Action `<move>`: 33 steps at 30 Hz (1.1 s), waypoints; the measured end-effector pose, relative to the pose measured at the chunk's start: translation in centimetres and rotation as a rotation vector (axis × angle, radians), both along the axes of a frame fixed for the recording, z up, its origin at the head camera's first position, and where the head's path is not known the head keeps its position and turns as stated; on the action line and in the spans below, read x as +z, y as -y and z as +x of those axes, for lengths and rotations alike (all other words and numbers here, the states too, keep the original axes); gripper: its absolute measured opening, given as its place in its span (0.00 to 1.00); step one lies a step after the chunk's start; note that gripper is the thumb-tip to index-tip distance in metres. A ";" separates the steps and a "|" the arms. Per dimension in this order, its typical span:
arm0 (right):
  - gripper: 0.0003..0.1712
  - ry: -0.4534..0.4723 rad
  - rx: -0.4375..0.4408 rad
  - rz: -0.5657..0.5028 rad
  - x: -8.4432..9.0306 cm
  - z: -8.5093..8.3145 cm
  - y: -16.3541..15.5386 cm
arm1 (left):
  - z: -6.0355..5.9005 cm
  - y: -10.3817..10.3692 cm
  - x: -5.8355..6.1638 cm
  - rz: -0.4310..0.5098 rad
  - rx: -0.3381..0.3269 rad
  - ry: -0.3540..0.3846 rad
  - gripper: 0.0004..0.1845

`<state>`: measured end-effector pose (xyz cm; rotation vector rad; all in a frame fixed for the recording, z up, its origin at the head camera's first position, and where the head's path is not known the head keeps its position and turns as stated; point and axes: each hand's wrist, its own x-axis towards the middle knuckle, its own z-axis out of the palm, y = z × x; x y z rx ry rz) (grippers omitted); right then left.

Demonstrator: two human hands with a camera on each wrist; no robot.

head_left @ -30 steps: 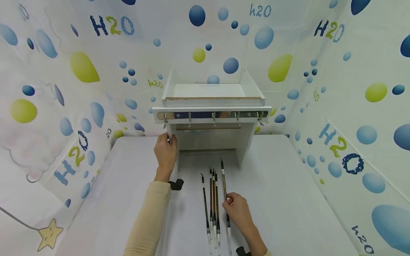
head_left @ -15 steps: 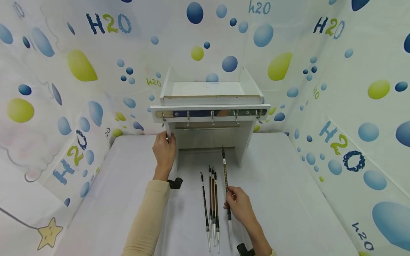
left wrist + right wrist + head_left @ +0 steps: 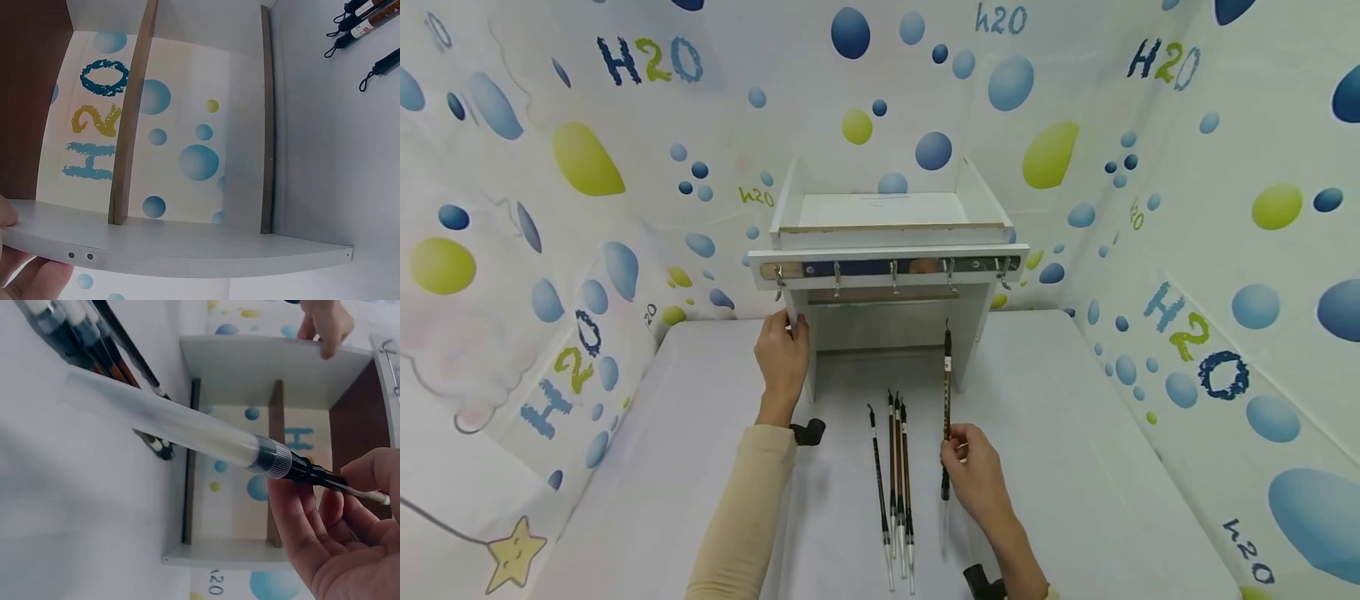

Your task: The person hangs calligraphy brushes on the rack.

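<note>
My right hand (image 3: pixel 981 475) pinches a calligraphy brush (image 3: pixel 947 379) by its dark handle, its looped end pointing at the shelf. The brush's clear cap (image 3: pixel 169 425) covers the bristles and shows large in the right wrist view. With its thumb and fingers on either side, my left hand (image 3: pixel 782 362) grips the left side panel (image 3: pixel 187 253) of a white shelf (image 3: pixel 891 237). A row of metal hooks (image 3: pixel 894 279) runs along the shelf's front rail. Several more calligraphy brushes (image 3: pixel 898 475) lie side by side on the white table, loops toward the shelf.
The shelf stands at the back of the white table (image 3: pixel 1090 467), against a wall (image 3: pixel 730 150) printed with blue and green bubbles. Its lower part is open at the front, with wooden crossbars (image 3: pixel 267 125) inside. Printed walls also flank the table.
My right hand has lifted the brush and carried it forward and to the right, away from the other brushes. My left hand stays on the shelf's side panel.
</note>
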<state>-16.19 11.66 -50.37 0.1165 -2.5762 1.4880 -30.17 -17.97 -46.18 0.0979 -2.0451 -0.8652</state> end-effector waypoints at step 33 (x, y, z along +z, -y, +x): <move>0.14 -0.100 -0.170 0.056 3.5 -2.2 -3.8 | 0.0 0.1 -0.2 -0.010 -0.005 -0.013 0.13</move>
